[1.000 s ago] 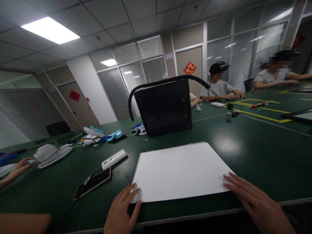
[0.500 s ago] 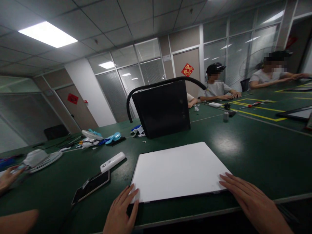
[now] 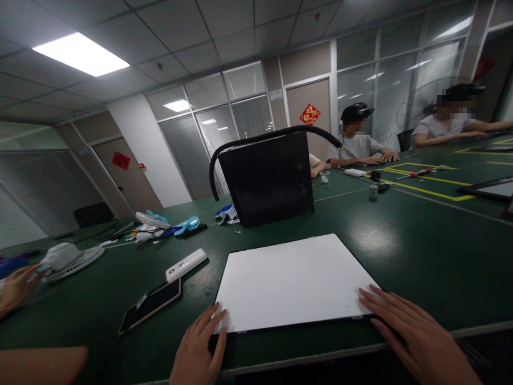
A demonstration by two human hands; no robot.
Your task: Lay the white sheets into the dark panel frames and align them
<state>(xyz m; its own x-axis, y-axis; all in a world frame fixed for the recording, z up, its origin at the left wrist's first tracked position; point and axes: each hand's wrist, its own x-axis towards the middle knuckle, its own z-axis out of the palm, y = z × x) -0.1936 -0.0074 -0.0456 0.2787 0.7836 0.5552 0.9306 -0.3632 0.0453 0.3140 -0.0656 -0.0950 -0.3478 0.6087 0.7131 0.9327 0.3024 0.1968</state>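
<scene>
A dark-edged white panel [image 3: 296, 283] already lies flat on the tabletop [image 3: 425, 262], between the hands; whether any fastening remains, I cannot tell. Left hand [image 3: 199, 342], thumb spread, and right hand [image 3: 411, 323], fingers slightly parted, touch its near corners.

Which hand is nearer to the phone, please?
Left. The left hand touches the white panel at its near-left corner, right of the phone; the right hand is at the near-right corner, farther away.

Office: glass partitions [image 3: 398, 80], ceiling tiles [image 3: 172, 27]
</scene>
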